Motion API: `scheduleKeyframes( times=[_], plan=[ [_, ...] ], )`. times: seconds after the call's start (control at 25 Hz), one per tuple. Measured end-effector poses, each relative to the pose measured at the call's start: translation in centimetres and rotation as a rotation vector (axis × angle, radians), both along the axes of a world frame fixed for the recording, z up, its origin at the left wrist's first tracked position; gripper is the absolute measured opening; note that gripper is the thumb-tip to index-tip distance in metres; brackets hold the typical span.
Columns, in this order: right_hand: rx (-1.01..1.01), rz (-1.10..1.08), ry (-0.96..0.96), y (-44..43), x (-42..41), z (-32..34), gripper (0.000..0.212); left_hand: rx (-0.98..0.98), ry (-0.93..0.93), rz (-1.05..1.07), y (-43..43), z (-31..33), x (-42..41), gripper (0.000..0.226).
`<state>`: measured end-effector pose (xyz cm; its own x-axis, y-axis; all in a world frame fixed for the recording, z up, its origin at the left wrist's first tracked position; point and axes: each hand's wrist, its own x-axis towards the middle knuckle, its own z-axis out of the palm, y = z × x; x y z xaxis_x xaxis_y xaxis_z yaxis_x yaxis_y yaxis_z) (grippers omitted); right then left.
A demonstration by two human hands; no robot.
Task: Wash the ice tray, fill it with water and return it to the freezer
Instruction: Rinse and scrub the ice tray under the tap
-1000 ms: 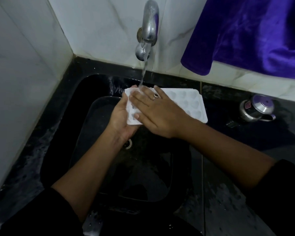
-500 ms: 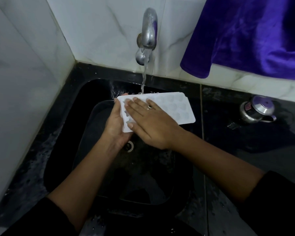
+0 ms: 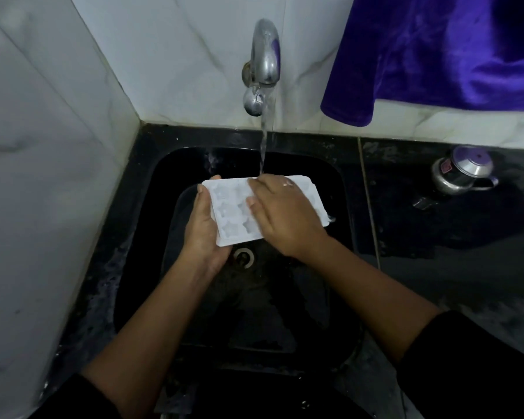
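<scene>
A white ice tray [image 3: 231,210] with star-shaped wells is held over the black sink [image 3: 152,237], tilted down to the right. My left hand [image 3: 202,228] grips its left end from underneath, thumb on the top edge. My right hand [image 3: 280,213] lies flat across the tray's right half, fingers spread on the wells, hiding most of that side. Water [image 3: 264,143] runs from the metal tap [image 3: 263,65] and lands at the tray's far edge by my right fingers. Water drips off the tray's right corner.
The sink's drain [image 3: 244,257] lies below the tray. A small steel pot with a lid [image 3: 462,173] stands on the wet black counter [image 3: 454,252] at right. A purple cloth [image 3: 436,49] hangs over the white tiled wall at the upper right.
My right hand has slid rightward along the tray, uncovering the wells at its left end. The tray sits lower and more central under the stream.
</scene>
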<state>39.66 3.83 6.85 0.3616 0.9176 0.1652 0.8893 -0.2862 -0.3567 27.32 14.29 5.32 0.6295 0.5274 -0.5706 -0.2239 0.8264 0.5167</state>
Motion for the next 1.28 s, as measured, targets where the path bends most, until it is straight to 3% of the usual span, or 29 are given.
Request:
scheduleKeyframes(
  times=[0.12, 0.28, 0.48, 0.6, 0.72, 0.84, 1.04, 1.16, 1.28],
  plan=[
    [-0.006, -0.131, 0.025, 0.5, 0.0, 0.0, 0.048, 0.085, -0.004, -0.001, 0.8, -0.3, -1.1, 0.066],
    [0.059, -0.048, 0.087, 2.6, -2.5, 0.1, 0.043, 0.099, 0.01, 0.043, 2.1, 1.1, -1.3, 0.046],
    [0.038, -0.259, 0.116, 2.4, -0.7, -1.1, 0.038, 0.193, 0.061, -0.014, 3.0, 1.2, -1.8, 0.053],
    [0.045, -0.174, 0.141, 4.4, -2.9, -0.8, 0.038, 0.17, 0.057, -0.047, 3.7, 0.8, -1.2, 0.067],
    [0.078, -0.246, 0.155, 3.6, -1.1, -1.6, 0.038, 0.223, 0.081, -0.044, 4.5, 0.4, -0.4, 0.048],
    [-0.012, -0.411, 0.197, 2.6, 0.5, -2.6, 0.047, 0.266, 0.109, -0.08, 4.4, -0.2, 0.4, 0.038],
    [0.006, -0.322, 0.211, 2.7, 0.7, -3.7, 0.046, 0.3, 0.116, -0.091, 4.6, -0.6, 1.5, 0.041],
    [-0.122, -0.473, 0.297, 1.4, 2.4, -5.1, 0.062, 0.316, 0.124, -0.078, 4.7, -0.5, 1.4, 0.044],
    [-0.184, -0.464, 0.421, 2.0, 0.1, -5.5, 0.077, 0.292, 0.142, -0.056, 5.0, -1.2, 1.4, 0.046]
  ],
)
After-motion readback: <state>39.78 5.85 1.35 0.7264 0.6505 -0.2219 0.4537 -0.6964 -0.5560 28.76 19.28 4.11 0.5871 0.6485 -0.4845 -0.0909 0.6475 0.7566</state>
